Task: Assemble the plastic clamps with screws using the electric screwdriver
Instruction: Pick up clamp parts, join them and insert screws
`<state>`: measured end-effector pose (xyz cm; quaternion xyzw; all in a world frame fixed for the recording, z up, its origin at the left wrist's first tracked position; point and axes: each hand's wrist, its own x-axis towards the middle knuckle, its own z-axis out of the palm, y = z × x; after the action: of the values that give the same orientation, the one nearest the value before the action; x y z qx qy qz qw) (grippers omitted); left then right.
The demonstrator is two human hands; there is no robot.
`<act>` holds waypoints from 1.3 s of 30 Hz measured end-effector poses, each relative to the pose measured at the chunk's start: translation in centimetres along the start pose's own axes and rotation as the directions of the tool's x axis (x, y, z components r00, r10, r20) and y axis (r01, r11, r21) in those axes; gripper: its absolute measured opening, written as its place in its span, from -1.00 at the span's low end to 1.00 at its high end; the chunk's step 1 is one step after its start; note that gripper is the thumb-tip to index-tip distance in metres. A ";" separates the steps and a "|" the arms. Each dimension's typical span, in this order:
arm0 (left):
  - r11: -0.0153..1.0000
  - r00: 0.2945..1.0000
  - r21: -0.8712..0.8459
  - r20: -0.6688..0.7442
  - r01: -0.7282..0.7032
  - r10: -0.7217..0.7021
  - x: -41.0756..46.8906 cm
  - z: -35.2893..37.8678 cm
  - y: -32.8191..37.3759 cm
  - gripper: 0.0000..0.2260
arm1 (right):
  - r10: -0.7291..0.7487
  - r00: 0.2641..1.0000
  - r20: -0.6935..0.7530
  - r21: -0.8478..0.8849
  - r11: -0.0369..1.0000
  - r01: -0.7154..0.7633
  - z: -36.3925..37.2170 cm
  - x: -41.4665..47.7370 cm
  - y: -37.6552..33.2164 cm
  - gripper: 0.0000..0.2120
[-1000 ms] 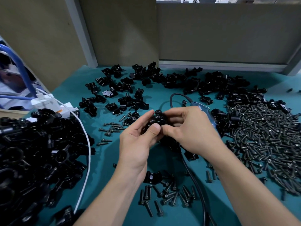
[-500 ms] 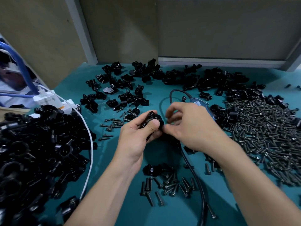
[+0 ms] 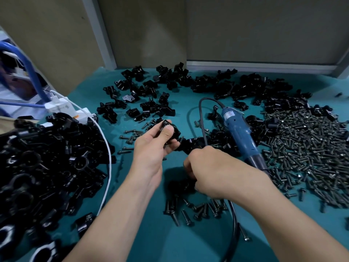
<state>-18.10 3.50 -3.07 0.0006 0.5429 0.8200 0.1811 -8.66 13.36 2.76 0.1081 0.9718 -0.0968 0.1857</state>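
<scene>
Left hand grips clamp — screwdriver (blue) nearby.

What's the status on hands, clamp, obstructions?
Left hand grips a black plastic clamp. Right hand over the small screw pile, fingers curled, grasp hidden. Electric screwdriver lies untouched; its cord runs beneath the right hand.

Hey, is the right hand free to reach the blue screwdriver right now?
Probably yes. The blue screwdriver lies uncovered just beyond the right hand, with nothing between them, though that hand is turned down and may be holding something out of view.
</scene>
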 end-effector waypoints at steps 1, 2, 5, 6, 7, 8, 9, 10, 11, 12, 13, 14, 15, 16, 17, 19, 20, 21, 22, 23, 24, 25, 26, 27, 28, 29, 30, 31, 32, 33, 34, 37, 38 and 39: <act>1.000 1.000 0.007 0.000 -0.001 0.001 0.0 0.0 -0.1 -0.85 | -0.007 1.000 -0.027 0.013 1.000 0.007 0.0 0.0 0.1 -0.80; 1.000 1.000 0.014 0.003 -0.003 0.003 0.1 0.1 -0.1 -0.84 | -0.013 0.998 -0.055 0.016 1.000 0.014 0.1 0.1 0.2 -0.78; 0.999 1.000 0.038 0.014 -0.016 0.016 0.1 0.2 -0.5 -0.81 | -0.009 0.996 -0.087 -0.001 1.000 0.008 0.2 0.4 0.4 -0.76; 0.999 0.999 0.043 0.023 -0.026 0.025 0.1 0.2 -0.5 -0.81 | -0.004 0.996 -0.087 0.007 1.000 0.004 0.2 0.4 0.4 -0.80; 0.998 0.999 0.049 0.033 -0.037 0.035 0.1 0.3 -0.6 -0.82 | -0.001 0.996 -0.087 0.008 1.000 0.002 0.3 0.4 0.2 -0.85; 0.997 0.998 0.058 0.045 -0.049 0.047 0.1 0.3 -0.6 -0.82 | -0.004 0.996 -0.086 -0.003 1.000 0.004 0.3 0.3 0.1 -0.88; 0.995 0.997 0.071 0.058 -0.064 0.060 0.1 0.4 -0.7 -0.82 | -0.009 0.997 -0.079 -0.023 1.000 0.007 0.4 0.3 -0.1 -0.88; 0.993 0.995 0.086 0.068 -0.080 0.074 0.1 0.4 -0.7 -0.81 | -0.015 0.997 -0.074 -0.044 0.999 0.011 0.4 0.3 -0.2 -0.88; 0.990 0.993 0.103 0.077 -0.098 0.091 0.1 0.4 -0.8 -0.79 | -0.014 0.998 -0.069 -0.061 0.998 0.009 0.4 0.4 -0.2 -0.88; 0.986 0.990 0.121 0.085 -0.119 0.109 0.1 0.4 -0.9 -0.78 | -0.010 0.998 -0.059 -0.063 0.998 0.007 0.4 0.5 -0.1 -0.88; 0.980 0.987 0.139 0.094 -0.141 0.128 0.1 0.4 -1.0 -0.77 | -0.005 0.999 -0.037 -0.050 0.999 0.003 0.4 0.5 0.1 -0.85; 0.974 0.983 0.157 0.106 -0.162 0.147 0.0 0.5 -1.1 -0.76 | -0.007 1.000 -0.014 -0.028 1.000 0.006 0.4 0.6 0.3 -0.80; 0.967 0.979 0.175 0.119 -0.183 0.164 0.0 0.5 -1.2 -0.74 | -0.016 1.000 0.003 -0.004 1.000 0.016 0.5 0.6 0.5 -0.77; 0.961 0.975 0.190 0.129 -0.202 0.179 0.0 0.5 -1.3 -0.73 | -0.026 1.000 0.003 0.023 0.999 0.026 0.5 0.7 0.7 -0.75; 0.955 0.972 0.203 0.135 -0.218 0.193 0.0 0.5 -1.3 -0.73 | -0.029 1.000 -0.010 0.060 0.998 0.030 0.4 0.8 1.0 -0.76; 0.943 0.965 0.223 0.142 -0.246 0.219 0.0 0.5 -1.3 -0.72 | -0.017 0.998 -0.065 0.186 0.982 0.029 -0.2 1.0 1.8 -0.81; 0.938 0.963 0.232 0.145 -0.258 0.229 0.0 0.4 -1.3 -0.71 | -0.010 0.995 -0.096 0.272 0.962 0.036 -0.8 1.1 2.5 -0.85; 0.933 0.960 0.239 0.146 -0.267 0.238 0.0 0.4 -1.2 -0.71 | -0.002 0.991 -0.133 0.360 0.932 0.050 -1.3 1.3 3.2 -0.87; 0.931 0.959 0.242 0.147 -0.273 0.243 0.0 0.4 -1.2 -0.70 | 0.008 0.983 -0.182 0.434 0.898 0.073 -1.9 1.2 3.9 -0.85; 0.930 0.957 0.239 0.148 -0.278 0.248 0.0 0.5 -1.2 -0.70 | 0.016 0.970 -0.241 0.485 0.868 0.106 -2.3 1.2 4.6 -0.83; 0.931 0.957 0.233 0.150 -0.280 0.250 0.0 0.5 -1.2 -0.70 | 0.025 0.953 -0.302 0.527 0.837 0.145 -2.7 1.2 5.1 -0.81; 0.931 0.955 0.229 0.155 -0.282 0.252 -0.1 0.6 -1.2 -0.70 | 0.039 0.932 -0.359 0.575 0.796 0.189 -2.8 1.3 5.5 -0.80; 0.930 0.953 0.230 0.163 -0.287 0.254 -0.1 0.6 -1.3 -0.71 | 0.058 0.912 -0.406 0.630 0.740 0.234 -2.8 1.3 5.7 -0.78; 0.926 0.951 0.236 0.174 -0.293 0.257 -0.1 0.7 -1.3 -0.72 | 0.078 0.895 -0.440 0.678 0.682 0.274 -2.7 1.4 5.8 -0.77; 0.921 0.948 0.248 0.184 -0.300 0.259 -0.2 0.6 -1.4 -0.72 | 0.091 0.880 -0.467 0.710 0.631 0.312 -2.6 1.5 5.8 -0.76; 0.916 0.946 0.259 0.192 -0.306 0.262 -0.2 0.6 -1.4 -0.72 | 0.091 0.869 -0.486 0.727 0.594 0.344 -2.5 1.6 5.8 -0.77; 0.911 0.944 0.269 0.198 -0.312 0.264 -0.2 0.6 -1.5 -0.72 | 0.087 0.863 -0.498 0.739 0.563 0.370 -2.4 1.7 5.8 -0.79; 0.907 0.942 0.278 0.205 -0.317 0.266 -0.1 0.5 -1.5 -0.72 | 0.081 0.858 -0.507 0.747 0.538 0.390 -2.3 1.8 5.7 -0.80; 0.902 0.940 0.288 0.213 -0.322 0.267 -0.1 0.5 -1.5 -0.71 | 0.073 0.857 -0.511 0.752 0.522 0.404 -2.2 1.9 5.7 -0.81; 0.897 0.937 0.294 0.224 -0.328 0.269 -0.2 0.5 -1.6 -0.71 | 0.063 0.858 -0.510 0.753 0.515 0.410 -2.2 1.9 5.7 -0.81; 0.894 0.933 0.296 0.237 -0.336 0.272 -0.2 0.5 -1.6 -0.71 | 0.054 0.861 -0.505 0.756 0.510 0.411 -2.1 2.0 5.6 -0.80; 0.889 0.921 0.288 0.265 -0.357 0.284 -0.3 0.5 -1.5 -0.71 | 0.050 0.881 -0.470 0.806 0.431 0.405 -1.8 2.2 5.5 -0.79; 0.889 0.919 0.281 0.269 -0.362 0.289 -0.4 0.5 -1.5 -0.70 | 0.054 0.887 -0.459 0.823 0.402 0.401 -1.8 2.2 5.4 -0.80; 0.887 0.916 0.277 0.271 -0.368 0.295 -0.4 0.5 -1.5 -0.71 | 0.064 0.889 -0.454 0.832 0.389 0.397 -1.7 2.3 5.4 -0.82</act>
<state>-17.23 4.32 -4.09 0.2148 0.6377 0.7337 0.0942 -9.97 19.30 2.68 0.1081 0.7811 -0.6021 -0.1249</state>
